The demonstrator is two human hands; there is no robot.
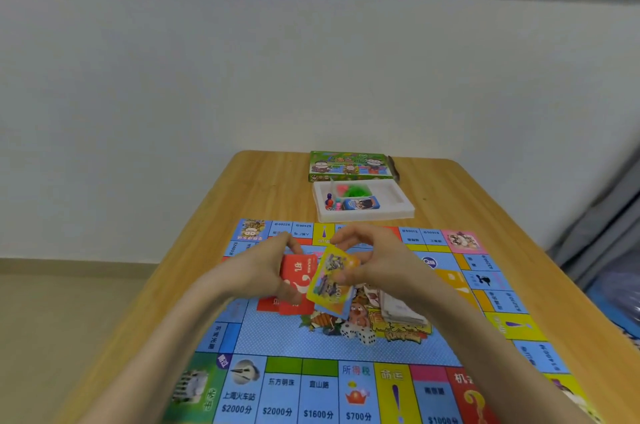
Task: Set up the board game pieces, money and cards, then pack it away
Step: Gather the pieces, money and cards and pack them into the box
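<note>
Over the middle of the game board (311, 344), both hands are busy. The left hand (263, 271) has its fingers curled round a stack of red cards (298, 276). The right hand (377, 260) pinches the yellow cards (332, 279) between thumb and fingertips, tilted and overlapping the red stack's edge.

Here's the danger: that pinch looks light, and if it slips, the yellow cards could fan out onto the two dice (358, 333) just below and scatter them. With the decks touching like this, the colours could also get mixed. The right forearm passes close to the paper money (398, 311), so a careless sweep could spill it.

As for writing, the red card shows 机. Near-edge squares read 上海火车站 $2000分, $1600分, 所得税 $700分 and 命运. The print on the green box (349, 165) behind the white tray (398, 212) is too blurred to read.
</note>
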